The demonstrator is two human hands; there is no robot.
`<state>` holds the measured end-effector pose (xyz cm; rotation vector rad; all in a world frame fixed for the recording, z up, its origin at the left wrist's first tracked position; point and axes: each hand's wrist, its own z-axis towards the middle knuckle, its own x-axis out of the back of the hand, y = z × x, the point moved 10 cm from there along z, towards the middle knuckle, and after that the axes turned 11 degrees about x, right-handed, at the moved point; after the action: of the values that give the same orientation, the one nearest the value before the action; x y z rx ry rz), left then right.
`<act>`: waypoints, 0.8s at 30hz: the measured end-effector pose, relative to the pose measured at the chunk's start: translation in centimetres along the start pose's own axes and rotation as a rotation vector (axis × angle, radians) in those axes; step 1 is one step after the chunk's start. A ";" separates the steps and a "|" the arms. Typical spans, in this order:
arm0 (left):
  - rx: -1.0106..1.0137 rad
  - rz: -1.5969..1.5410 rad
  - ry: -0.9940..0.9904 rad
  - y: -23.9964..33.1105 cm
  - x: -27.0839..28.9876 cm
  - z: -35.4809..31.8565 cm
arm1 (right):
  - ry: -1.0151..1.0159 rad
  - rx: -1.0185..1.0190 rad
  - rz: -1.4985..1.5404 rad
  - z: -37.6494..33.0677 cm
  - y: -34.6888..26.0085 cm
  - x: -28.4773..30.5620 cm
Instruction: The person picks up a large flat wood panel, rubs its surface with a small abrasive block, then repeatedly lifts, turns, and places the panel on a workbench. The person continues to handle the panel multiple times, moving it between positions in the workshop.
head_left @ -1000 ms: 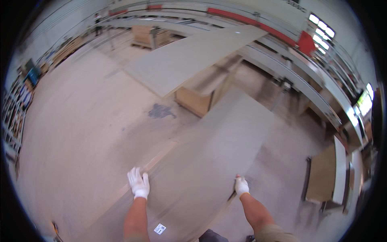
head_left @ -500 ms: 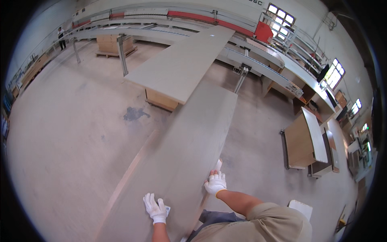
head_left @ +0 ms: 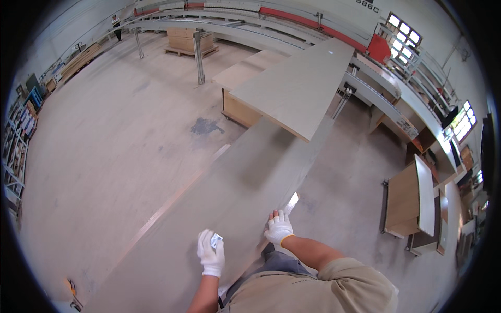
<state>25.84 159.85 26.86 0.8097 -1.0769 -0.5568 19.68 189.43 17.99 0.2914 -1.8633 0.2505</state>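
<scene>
Seen from above, a person in white work gloves leans over a long grey board (head_left: 245, 188) in a large workshop. The left hand (head_left: 211, 254) rests on the top face of the board near its close end, fingers curled around a small pale tag or label (head_left: 216, 240); what the tag is cannot be made out. The right hand (head_left: 279, 228) sits at the board's right edge, fingers spread and pressed flat against that edge, holding nothing else. The two hands are close together, the right one slightly farther forward.

The board runs away from the person, its long axis pointing forward and to the right, so nearly all of its length lies ahead of both hands. Its far end slips under, or meets, a stack of wider pale boards (head_left: 297, 86) set on a low wooden base; which of the two cannot be told.

Beyond the stack a long grey conveyor with a red rail (head_left: 313, 18) curves across the back of the room. To the right stands a cart of upright wooden panels (head_left: 409, 201). A dark stain (head_left: 206, 125) marks the concrete floor (head_left: 104, 135) to the left. Far off, another person (head_left: 116, 23) stands by the wall.
</scene>
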 end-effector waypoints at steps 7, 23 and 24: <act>0.470 -0.743 -0.665 13.3 -13.8 8.1 | 0.005 0.317 0.375 -1.1 2.9 0.8; 1.057 -1.226 -1.153 33.4 -37.6 2.6 | -0.298 -0.184 0.765 -17.8 12.8 -11.2; 1.098 -1.223 -1.179 34.1 -38.1 1.5 | -0.273 -0.201 0.790 -18.1 12.7 -12.0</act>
<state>10.31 208.07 33.78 2.3153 -1.9365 -1.6472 35.37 208.08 11.66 -0.5947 -2.1821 0.5722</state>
